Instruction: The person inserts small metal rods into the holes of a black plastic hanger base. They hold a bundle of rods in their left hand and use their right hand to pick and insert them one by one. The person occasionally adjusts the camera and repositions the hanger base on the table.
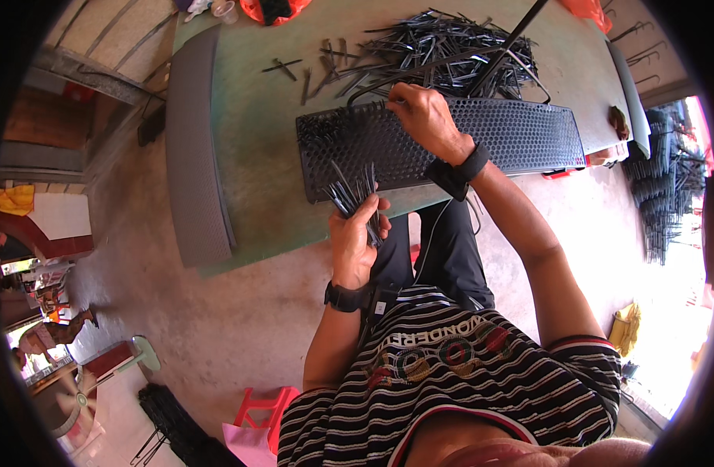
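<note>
In my left hand [352,237] is a bundle of thin dark strips [346,191], their ends fanning out above the fingers. The hand is just off the near edge of a long black perforated panel [512,132] with rows of round holes. My right hand [425,117] is over the panel's far edge, its fingers pinched together; what they hold, if anything, is too small to make out. Many short dark pieces stand crowded in the holes at the panel's left end. A big heap of dark strips [442,58] lies just beyond the panel.
The panel lies on a green table [256,156], beside a dark metal frame with a slanting bar [512,47]. A few loose strips [282,68] lie left of the heap. A grey mat [192,156] covers the table's left edge. A red stool [265,412] is on the floor.
</note>
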